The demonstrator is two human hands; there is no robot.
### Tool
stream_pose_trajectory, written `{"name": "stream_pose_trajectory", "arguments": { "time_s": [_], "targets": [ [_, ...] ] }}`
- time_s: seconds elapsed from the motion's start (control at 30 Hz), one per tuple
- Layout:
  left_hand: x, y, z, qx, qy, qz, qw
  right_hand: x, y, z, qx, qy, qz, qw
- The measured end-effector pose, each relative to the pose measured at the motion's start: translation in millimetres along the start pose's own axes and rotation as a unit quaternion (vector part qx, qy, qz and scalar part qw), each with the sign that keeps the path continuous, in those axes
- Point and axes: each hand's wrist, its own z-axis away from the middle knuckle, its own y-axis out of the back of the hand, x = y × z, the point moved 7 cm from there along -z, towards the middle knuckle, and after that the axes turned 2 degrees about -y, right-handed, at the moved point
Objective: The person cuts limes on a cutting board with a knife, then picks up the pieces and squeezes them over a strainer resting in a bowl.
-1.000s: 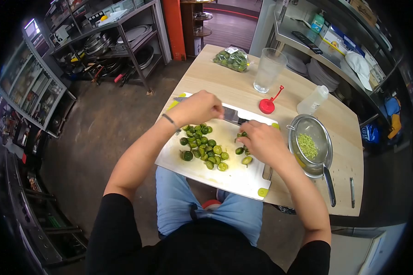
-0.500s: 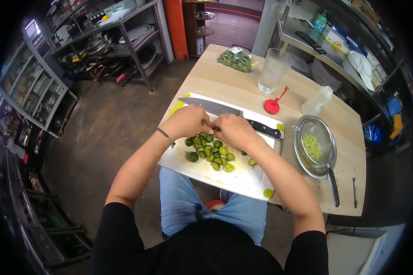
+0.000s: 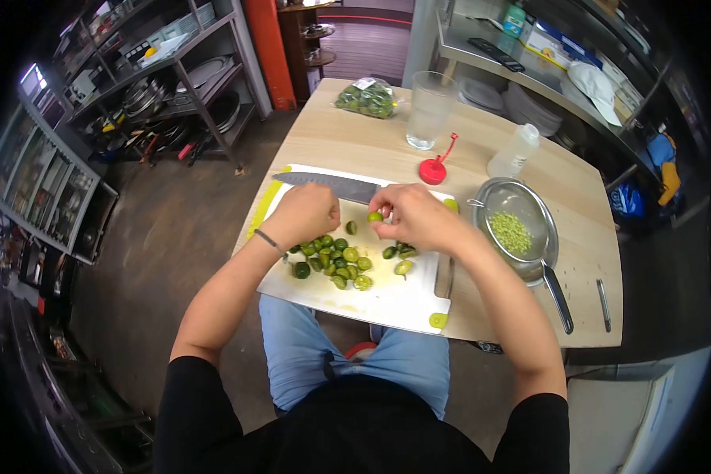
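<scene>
My right hand (image 3: pixel 419 217) pinches a small lime piece (image 3: pixel 375 216) between thumb and fingertips, above the white cutting board (image 3: pixel 379 304). To its left, my left hand (image 3: pixel 306 213) is closed with its fingers curled under; anything inside is hidden. One lime piece (image 3: pixel 351 227) lies between the hands. Below them is a pile of cut small green limes (image 3: pixel 341 257), and a few more lime pieces (image 3: pixel 404 268) lie apart on the right. A knife (image 3: pixel 328 184) rests along the board's far edge, its handle hidden behind my right hand.
Right of the board sits a metal strainer (image 3: pixel 536 207) over a bowl, holding pale green bits (image 3: pixel 510 231). Farther back are a red cap (image 3: pixel 433 171), a plastic bottle (image 3: pixel 513 152), a tall glass (image 3: pixel 430 110) and a bag of limes (image 3: pixel 366 99). A pen-like tool (image 3: pixel 603 305) lies far right.
My hands have come apart from touching each other, the right one moving away with a lime piece. More lime pieces show on the board's right side. The whole view has shifted slightly.
</scene>
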Motion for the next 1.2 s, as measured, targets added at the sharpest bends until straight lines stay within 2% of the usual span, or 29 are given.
{"name": "stream_pose_trajectory", "arguments": {
  "time_s": [0.07, 0.13, 0.17, 0.23, 0.27, 0.33, 0.37, 0.43, 0.47, 0.5, 0.57, 0.7, 0.77, 0.87, 1.0, 1.07, 1.2],
  "targets": [
    [5, 6, 1, 0.029, -0.001, 0.026, 0.999, -1, 31, 20, 0.011, -0.012, -0.033, 0.999],
    [16, 11, 4, 0.041, -0.033, 0.038, 0.998, 12, 67, 48, 0.041, -0.083, -0.064, 0.994],
    [21, 9, 4, 0.018, -0.038, 0.06, 0.997, 12, 82, 61, 0.047, -0.093, -0.061, 0.993],
    [32, 1, 2, -0.027, -0.049, 0.078, 0.995, 25, 113, 93, 0.06, -0.186, 0.023, 0.98],
    [39, 1, 1, -0.047, -0.062, 0.081, 0.994, 35, 121, 107, 0.066, -0.201, 0.032, 0.977],
    [51, -1, 1, -0.037, -0.085, 0.063, 0.994, 45, 138, 129, 0.144, -0.111, 0.091, 0.979],
    [57, -3, 0, -0.037, -0.097, 0.066, 0.992, 52, 140, 137, 0.14, -0.101, 0.136, 0.976],
    [57, -12, 0, -0.08, -0.045, 0.06, 0.994, 75, 133, 152, 0.145, -0.088, 0.175, 0.97],
    [60, -14, 0, -0.081, -0.048, 0.059, 0.994, 81, 129, 156, 0.146, -0.066, 0.207, 0.965],
    [61, -14, 1, -0.075, -0.043, 0.059, 0.995, 86, 126, 158, 0.147, -0.067, 0.206, 0.965],
    [62, -17, 2, -0.071, -0.025, 0.056, 0.996, 102, 115, 161, 0.095, -0.128, 0.207, 0.965],
    [61, -21, 4, -0.076, -0.024, 0.045, 0.996, 116, 112, 164, 0.095, -0.116, 0.23, 0.962],
    [62, -16, 7, -0.015, -0.057, 0.016, 0.998, 119, 107, 166, 0.085, -0.098, 0.223, 0.966],
    [59, -20, 1, -0.059, -0.044, 0.011, 0.997, 111, 110, 167, 0.095, -0.091, 0.22, 0.967],
    [61, -9, -7, -0.068, -0.018, 0.043, 0.997, 106, 114, 168, 0.12, -0.093, 0.249, 0.957],
    [61, 7, -10, 0.007, -0.013, 0.095, 0.995, 104, 116, 168, 0.121, -0.087, 0.249, 0.957],
    [101, 40, -28, 0.058, -0.031, 0.159, 0.985, 110, 116, 170, 0.123, -0.11, 0.233, 0.958]
  ]
}}
